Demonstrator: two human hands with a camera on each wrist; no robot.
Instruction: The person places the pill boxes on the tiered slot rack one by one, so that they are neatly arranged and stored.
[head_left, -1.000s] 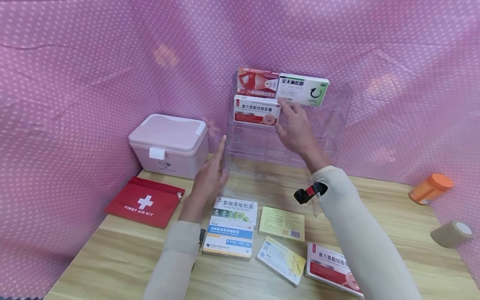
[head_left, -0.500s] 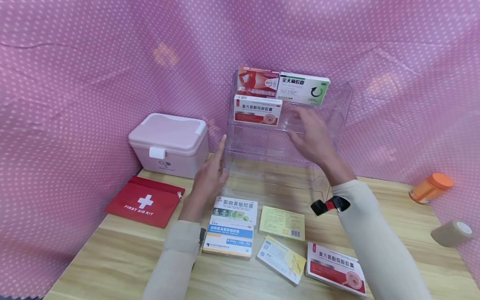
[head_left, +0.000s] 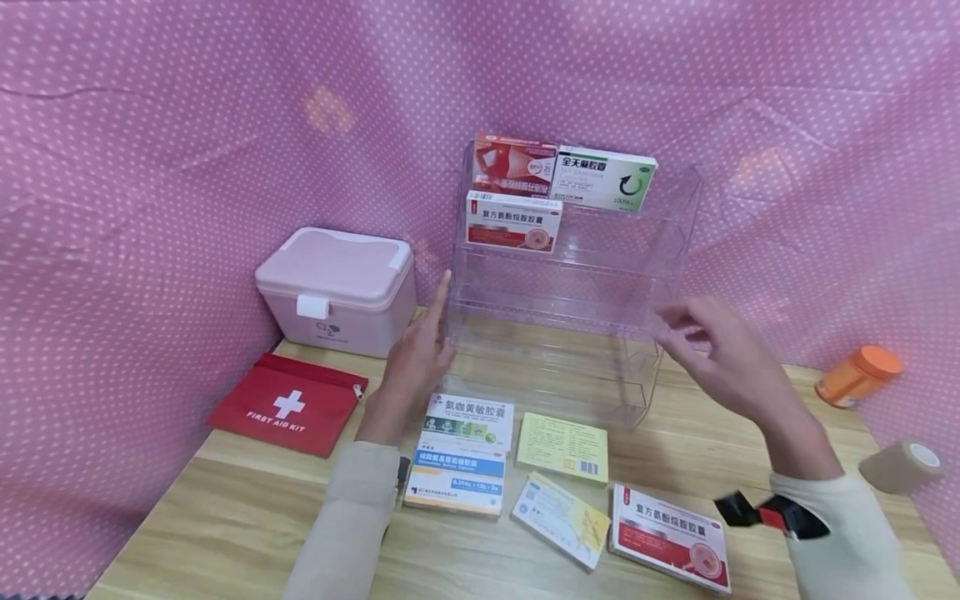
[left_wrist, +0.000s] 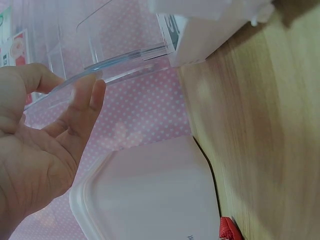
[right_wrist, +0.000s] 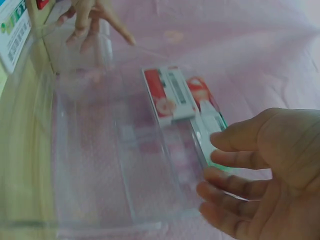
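3 medicine boxes (head_left: 513, 222) stand on the clear rack (head_left: 558, 315); loose boxes (head_left: 670, 537) lie on the counter (head_left: 247, 517). Left hand (head_left: 415, 354) rests straight fingers against the rack; right hand's (head_left: 731, 358) grip is released. Shelving seems underway; next probably calls for pinching a loose box.

A red pouch (head_left: 288, 406) lies near a lidded pink box (head_left: 348, 271).

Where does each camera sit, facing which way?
Head: on the head, facing forward and down at the clear plastic tiered rack; left hand, right hand, beige sleeves show.
Left wrist: worn there, facing the rack's side and pale pink plastic box; left hand shows.
Right wrist: worn there, facing across the rack; both hands show.
Head and right wrist share both hands.
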